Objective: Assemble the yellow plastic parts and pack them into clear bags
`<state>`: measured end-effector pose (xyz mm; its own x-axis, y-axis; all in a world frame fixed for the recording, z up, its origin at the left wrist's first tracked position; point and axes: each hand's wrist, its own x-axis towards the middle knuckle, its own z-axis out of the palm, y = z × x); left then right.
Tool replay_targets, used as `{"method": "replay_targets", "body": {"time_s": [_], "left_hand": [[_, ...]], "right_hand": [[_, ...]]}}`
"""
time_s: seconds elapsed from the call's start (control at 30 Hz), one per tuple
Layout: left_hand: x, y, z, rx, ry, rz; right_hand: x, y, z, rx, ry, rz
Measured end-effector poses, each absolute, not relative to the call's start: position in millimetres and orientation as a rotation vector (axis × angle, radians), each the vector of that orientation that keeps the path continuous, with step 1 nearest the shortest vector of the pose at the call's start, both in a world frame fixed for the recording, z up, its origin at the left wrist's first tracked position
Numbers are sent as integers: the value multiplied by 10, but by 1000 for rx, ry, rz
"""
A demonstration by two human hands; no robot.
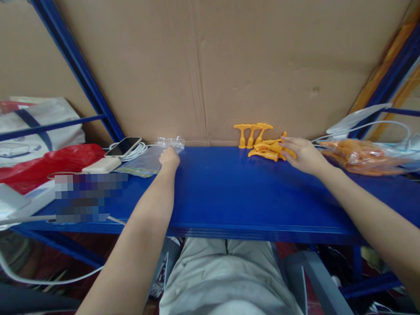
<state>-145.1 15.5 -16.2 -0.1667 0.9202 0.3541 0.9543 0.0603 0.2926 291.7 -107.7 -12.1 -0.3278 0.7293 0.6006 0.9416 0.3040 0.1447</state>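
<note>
My left hand point(169, 159) is closed on a clear plastic bag point(171, 142), whose crinkled edge shows above the knuckles. Flat under and beside it lies a stack of clear bags point(141, 161). At the back of the blue table, my right hand point(301, 155) has its thumb and fingers around an orange-yellow toy hammer point(288, 151) at the right end of a loose pile. The fingertips are partly hidden among the pieces. More toy hammers point(270, 148) lie heaped to its left, and several others point(251, 134) are lined up behind them against the cardboard.
The blue table point(214, 194) meets a cardboard wall point(200, 66). A bag of orange pieces point(361, 154) lies right of my right hand. On the left are a phone point(124, 146), a coiled white cable point(136, 153), a white box point(102, 165) and a red bag point(68, 160).
</note>
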Motion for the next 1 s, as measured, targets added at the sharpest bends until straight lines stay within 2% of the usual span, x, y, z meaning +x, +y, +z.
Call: {"method": "replay_targets", "body": {"time_s": [0.07, 0.17, 0.33, 0.63, 0.77, 1.0], "left_hand": [[-1371, 119, -100, -1798, -2339, -734], [-1219, 47, 6, -1855, -2202, -732], [-915, -90, 89, -2140, -1848, -630], [-430, -248, -93, -2729, -1254, -232], [-373, -297, -85, -2797, -1255, -106], [-360, -305, -104, -2560, -1469, -197]], "right_hand": [[2844, -1047, -187, -1504, -2255, -667], [2771, -1025, -269, -1605, -2364, -642], [2749, -1006, -340, -1716, -2387, -616], [2789, -982, -362, -1734, -2355, -589], [2777, -985, -350, -1747, -2367, -543], [2795, -935, -388, -1653, -2312, -496]]}}
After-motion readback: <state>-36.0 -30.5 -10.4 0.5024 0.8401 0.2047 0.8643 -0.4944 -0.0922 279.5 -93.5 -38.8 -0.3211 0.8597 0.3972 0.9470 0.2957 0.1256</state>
